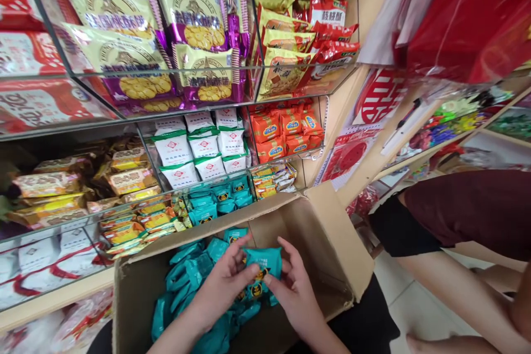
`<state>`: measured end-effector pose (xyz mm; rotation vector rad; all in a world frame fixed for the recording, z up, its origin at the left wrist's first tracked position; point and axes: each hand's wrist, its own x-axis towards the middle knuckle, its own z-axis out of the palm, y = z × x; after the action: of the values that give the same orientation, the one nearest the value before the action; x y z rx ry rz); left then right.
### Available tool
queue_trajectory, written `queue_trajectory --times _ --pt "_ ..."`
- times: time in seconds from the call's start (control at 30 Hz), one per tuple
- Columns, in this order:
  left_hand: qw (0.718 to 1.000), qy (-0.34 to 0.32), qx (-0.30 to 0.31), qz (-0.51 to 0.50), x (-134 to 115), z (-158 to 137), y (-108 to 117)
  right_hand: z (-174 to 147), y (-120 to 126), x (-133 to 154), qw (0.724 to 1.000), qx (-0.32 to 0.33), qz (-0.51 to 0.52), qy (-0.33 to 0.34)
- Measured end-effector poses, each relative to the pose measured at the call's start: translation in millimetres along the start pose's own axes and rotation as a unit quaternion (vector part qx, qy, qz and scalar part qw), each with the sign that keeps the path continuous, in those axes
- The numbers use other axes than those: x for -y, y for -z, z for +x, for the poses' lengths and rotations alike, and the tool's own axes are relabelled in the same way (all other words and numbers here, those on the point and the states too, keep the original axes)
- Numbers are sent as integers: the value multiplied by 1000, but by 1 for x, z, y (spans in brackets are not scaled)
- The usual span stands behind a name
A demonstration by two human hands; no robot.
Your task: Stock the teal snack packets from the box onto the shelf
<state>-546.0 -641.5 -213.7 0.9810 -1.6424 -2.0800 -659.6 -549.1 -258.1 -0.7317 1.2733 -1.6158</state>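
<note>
Both my hands are over an open cardboard box (pixel 336 243) that holds a heap of teal snack packets (pixel 186 282). Between them is one teal snack packet (pixel 265 259) with a yellow and black print. My left hand (pixel 228 276) grips its left side, the thumb pressed on the front. My right hand (pixel 292 290) has the right side, thumb on the front and fingers behind. Just beyond the box, similar teal packets (pixel 224 192) sit in a low shelf compartment.
Glass-fronted shelves hold purple biscuit packs (pixel 136 61), white packets (pixel 203 146) and red packets (pixel 286 127). Red bags (pixel 468 27) hang at the upper right. Another person's bare leg (pixel 460 287) is close on the right, beside the box.
</note>
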Motion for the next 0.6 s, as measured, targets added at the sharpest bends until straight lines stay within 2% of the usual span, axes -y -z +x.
queue_trajectory --times 0.07,0.13,0.27,0.33,0.4,0.47,0.6 --pt "993 -30 8 115 -3 -1 3 -2 1 -4 999 7 -32 2" --pt "977 -67 -26 200 -10 -4 9 -3 4 -8 997 7 -70 23" --pt "946 -150 -197 207 -36 3 35 -2 17 -14 989 -8 -144 37" --pt "937 -143 -232 217 -50 17 55 0 25 -17 984 -4 -177 19" --pt "939 -96 -190 271 -60 37 73 0 30 -20 976 11 -218 -4" --pt "927 -57 -146 342 -65 60 83 -1 31 -22 965 35 -258 -28" --pt "892 -65 -154 420 -66 104 84 -2 29 -21 953 60 -294 -48"
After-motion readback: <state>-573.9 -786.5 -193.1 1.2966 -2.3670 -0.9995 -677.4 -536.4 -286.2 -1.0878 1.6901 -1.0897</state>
